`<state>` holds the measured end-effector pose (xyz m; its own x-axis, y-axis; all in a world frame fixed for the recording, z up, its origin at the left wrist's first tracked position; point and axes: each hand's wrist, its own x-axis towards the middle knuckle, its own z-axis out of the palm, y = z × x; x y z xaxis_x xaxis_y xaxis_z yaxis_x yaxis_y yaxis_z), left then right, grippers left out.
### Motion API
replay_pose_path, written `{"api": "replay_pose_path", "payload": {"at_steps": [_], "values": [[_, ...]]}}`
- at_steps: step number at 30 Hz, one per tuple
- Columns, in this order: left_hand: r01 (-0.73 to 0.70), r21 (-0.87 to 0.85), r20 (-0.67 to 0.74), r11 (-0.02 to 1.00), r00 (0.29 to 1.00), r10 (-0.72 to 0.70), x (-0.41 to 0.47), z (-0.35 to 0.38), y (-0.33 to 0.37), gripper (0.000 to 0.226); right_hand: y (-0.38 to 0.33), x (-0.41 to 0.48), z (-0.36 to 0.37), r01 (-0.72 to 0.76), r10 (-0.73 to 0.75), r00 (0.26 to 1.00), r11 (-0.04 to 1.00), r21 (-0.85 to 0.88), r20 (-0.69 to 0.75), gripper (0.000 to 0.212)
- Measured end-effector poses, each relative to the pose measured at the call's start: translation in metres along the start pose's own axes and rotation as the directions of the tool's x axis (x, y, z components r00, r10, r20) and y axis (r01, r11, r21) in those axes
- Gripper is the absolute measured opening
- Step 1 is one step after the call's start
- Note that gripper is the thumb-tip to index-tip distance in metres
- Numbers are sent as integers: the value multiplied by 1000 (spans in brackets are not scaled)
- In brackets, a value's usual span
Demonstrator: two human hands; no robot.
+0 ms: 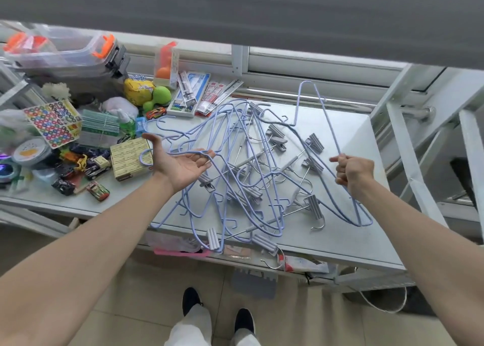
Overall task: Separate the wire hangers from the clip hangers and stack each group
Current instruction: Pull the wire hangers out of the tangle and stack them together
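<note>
A tangled pile of light blue wire hangers (222,138) and grey clip hangers (313,142) covers the middle of the white table (348,238). My right hand (353,171) is closed on one blue wire hanger (318,102), lifted upright at the pile's right side, its lower end near the table's front right. My left hand (178,162) is palm up with fingers spread, and a blue wire hanger (183,152) from the pile rests across its fingers. Several grey clips (264,243) lie along the front edge.
The table's left part holds clutter: a clear storage box (65,54), sticker sheets (52,123), toy cars (97,168), a cardboard box (131,158) and packaged stationery (196,91). A metal frame (419,141) stands at the right. My feet (217,311) are on the tiled floor below.
</note>
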<state>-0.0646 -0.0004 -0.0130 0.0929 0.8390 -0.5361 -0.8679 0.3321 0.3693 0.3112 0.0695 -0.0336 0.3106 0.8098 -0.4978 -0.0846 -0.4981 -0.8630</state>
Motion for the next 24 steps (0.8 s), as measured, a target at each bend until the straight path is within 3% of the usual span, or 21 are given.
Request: {"api": "replay_pose_path", "payload": {"at_steps": [3, 9, 18, 21, 24], "values": [[1, -32, 15, 999, 1000, -1, -2, 0, 5, 145, -1, -9, 28, -6, 9, 998, 999, -38, 65, 30], [-112, 32, -92, 993, 989, 114, 2, 2, 5, 83, 2, -37, 80, 34, -13, 986, 992, -125, 168, 26], [-225, 44, -163, 973, 960, 229, -4, -2, 10, 47, 30, -60, 126, 34, -16, 997, 968, -247, 74, 23], [-247, -16, -161, 969, 957, 241, -7, -1, 9, 50, 33, -67, 132, 147, -138, 989, 932, -330, 51, 25], [-281, -87, -184, 956, 947, 262, -8, 1, 9, 44, 36, -73, 134, 313, -307, 947, 818, -482, 96, 31]]}}
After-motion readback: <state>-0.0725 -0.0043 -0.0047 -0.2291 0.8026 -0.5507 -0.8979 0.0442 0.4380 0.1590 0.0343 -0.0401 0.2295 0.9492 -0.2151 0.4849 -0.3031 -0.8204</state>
